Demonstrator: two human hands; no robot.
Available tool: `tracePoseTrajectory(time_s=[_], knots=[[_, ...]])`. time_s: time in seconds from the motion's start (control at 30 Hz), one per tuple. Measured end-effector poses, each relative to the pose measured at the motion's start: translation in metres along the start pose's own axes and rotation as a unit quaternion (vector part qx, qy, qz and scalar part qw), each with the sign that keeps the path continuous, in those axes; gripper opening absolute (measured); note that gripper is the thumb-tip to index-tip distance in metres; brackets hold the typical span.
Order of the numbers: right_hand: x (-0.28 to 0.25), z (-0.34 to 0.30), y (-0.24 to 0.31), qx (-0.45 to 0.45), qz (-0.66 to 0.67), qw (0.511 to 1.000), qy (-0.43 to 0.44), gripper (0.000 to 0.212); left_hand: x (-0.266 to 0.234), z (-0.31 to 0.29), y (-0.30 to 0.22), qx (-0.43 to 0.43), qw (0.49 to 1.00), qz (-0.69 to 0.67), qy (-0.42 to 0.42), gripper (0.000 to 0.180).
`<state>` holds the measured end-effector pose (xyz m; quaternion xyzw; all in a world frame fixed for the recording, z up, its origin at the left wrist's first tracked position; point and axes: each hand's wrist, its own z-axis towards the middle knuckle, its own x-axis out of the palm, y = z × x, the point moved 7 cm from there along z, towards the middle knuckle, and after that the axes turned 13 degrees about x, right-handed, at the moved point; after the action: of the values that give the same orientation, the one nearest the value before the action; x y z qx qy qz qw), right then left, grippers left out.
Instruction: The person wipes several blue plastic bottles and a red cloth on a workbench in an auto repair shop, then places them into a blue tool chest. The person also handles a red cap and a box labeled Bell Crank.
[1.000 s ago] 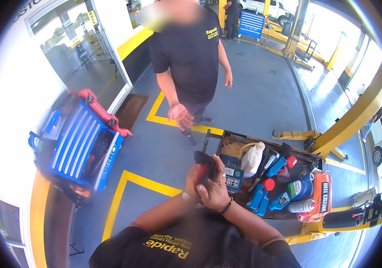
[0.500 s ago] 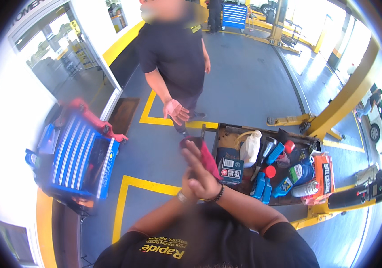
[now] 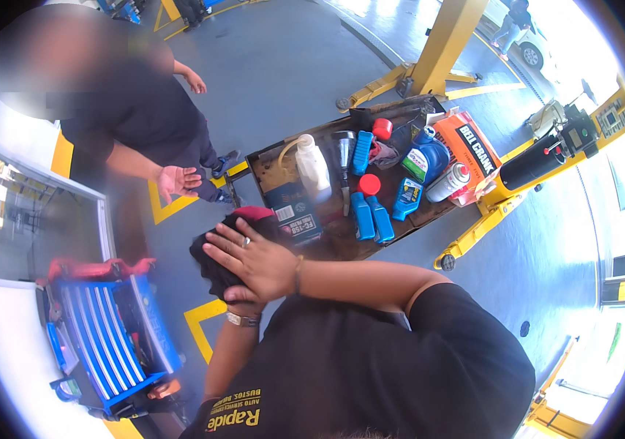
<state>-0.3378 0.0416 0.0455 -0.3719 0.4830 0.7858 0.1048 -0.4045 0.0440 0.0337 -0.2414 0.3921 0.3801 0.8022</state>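
Observation:
My right hand [image 3: 252, 262] lies flat with its fingers stretched out, a ring on one of them, pressed on a black cloth [image 3: 208, 265] with a red part at its far edge. Under it comes my left wrist with a watch [image 3: 243, 320]. The cloth and my right hand hide the left hand's fingers. Beyond my hands, a blue filter box [image 3: 294, 219] sits on the near left part of a dark cart tray [image 3: 341, 250]. Across from me a person holds out an open hand [image 3: 178, 181], apart from mine.
On the tray are a white jug [image 3: 313, 167], blue bottles [image 3: 362, 216], a blue brush [image 3: 362, 152], a spray can [image 3: 450, 183] and an orange box [image 3: 473, 150]. A blue tool chest [image 3: 104, 340] stands left. A yellow lift post [image 3: 444, 47] rises behind the tray.
My view has turned to the right. My hands, pressed together near the cloth before, now have the cloth between or under them, right hand on top. The other person's hand is still held out.

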Motion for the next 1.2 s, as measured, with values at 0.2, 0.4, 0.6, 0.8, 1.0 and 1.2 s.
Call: tracePoseTrajectory(time_s=[0.2, 0.4, 0.6, 0.8, 1.0, 1.2], knots=[[0.000, -0.044, -0.020, 0.089, 0.271, 0.950, 0.126, 0.070, 0.004, 0.017, 0.002, 0.007, 0.998, 0.059, 0.005, 0.039], [-0.122, -0.118, -0.268, 0.366, 0.357, 0.744, -0.430, 0.025, -0.002, 0.017, 0.015, -0.010, 0.997, 0.057, 0.047, 0.032], [-0.210, -0.140, -0.488, 0.665, -0.026, 0.591, -0.456, 0.091, -0.002, 0.002, -0.028, -0.005, 0.961, 0.243, 0.132, 0.029], [-0.209, -0.142, -0.540, 0.749, 0.078, 0.552, -0.357, 0.103, -0.005, 0.017, -0.058, -0.109, 0.961, 0.174, 0.183, 0.032], [-0.217, -0.120, -0.456, 0.553, -0.144, 0.680, -0.460, 0.080, -0.005, 0.009, -0.077, -0.113, 0.934, 0.229, 0.251, 0.027], [-0.117, -0.298, -0.305, 0.369, 0.152, 0.916, 0.047, 0.022, 0.016, -0.008, -0.085, -0.086, 0.927, 0.270, 0.246, 0.025]])
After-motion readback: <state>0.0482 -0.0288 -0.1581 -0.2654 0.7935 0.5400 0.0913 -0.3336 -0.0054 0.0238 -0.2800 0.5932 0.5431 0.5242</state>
